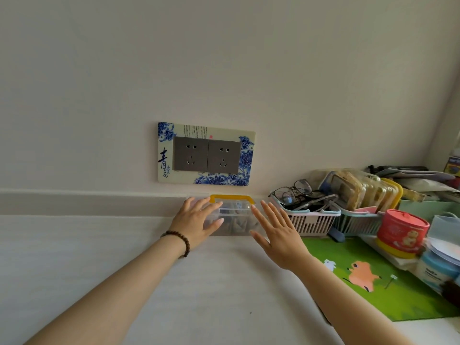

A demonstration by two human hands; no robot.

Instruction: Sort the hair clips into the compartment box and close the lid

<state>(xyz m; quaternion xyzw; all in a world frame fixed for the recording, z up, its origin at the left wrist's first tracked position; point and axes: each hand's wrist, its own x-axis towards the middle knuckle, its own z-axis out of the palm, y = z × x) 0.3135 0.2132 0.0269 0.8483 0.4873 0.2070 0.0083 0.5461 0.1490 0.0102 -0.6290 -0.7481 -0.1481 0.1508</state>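
Note:
A clear plastic compartment box (236, 219) with a yellow handle (232, 197) stands against the wall at the back of the white table. Dim shapes of hair clips (236, 226) show through its side; I cannot make them out singly. My left hand (196, 220), with a bead bracelet on the wrist, lies flat with spread fingers against the box's left side. My right hand (277, 232) is spread beside the box's right end, its fingertips close to the handle. Neither hand grips anything. The lid looks down.
A double wall socket (206, 154) with a blue flowered frame sits above the box. To the right stand a pink basket (312, 220) with glasses, a second basket (358, 222), a red tin (400, 232), jars and a green mat (388, 290).

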